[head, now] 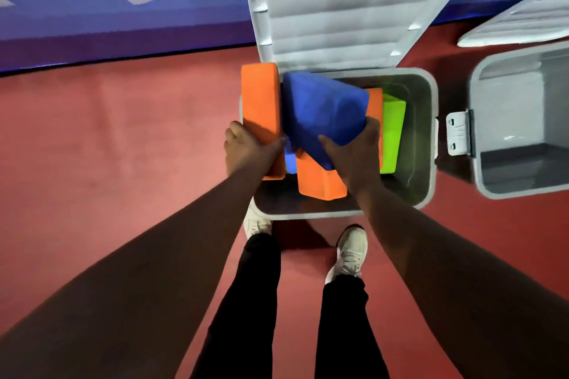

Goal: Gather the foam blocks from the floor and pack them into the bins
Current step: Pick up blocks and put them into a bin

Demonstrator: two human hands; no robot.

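Stood over a grey bin [429,132] on a red floor [123,148], white shoes [351,252] and black trousers [255,301] just short of its near wall. Clasped a tall orange block [261,104] in the left hand [249,152], fingers curled round its near end, the block raised over the bin's left rim. Gripped a blue block [323,111] with the right hand [354,154], thumb across the near face and fingers wrapped round the right edge, the block tilted above the bin's mouth and touching the orange one beside it. Already packed inside: a second orange block [320,183] at the near middle, partly under the blue one; a third orange block [376,104] upright against a green block [392,132] toward the right wall; a sliver of lighter blue foam [291,161] between the hands. Lid [345,9] swung up and leaned toward a blue wall pad [123,24] behind. Parked just to the right: a second grey bin [480,175], likewise open, its own lid [523,21] tipped back, a grey latch [458,135] between the two bins.
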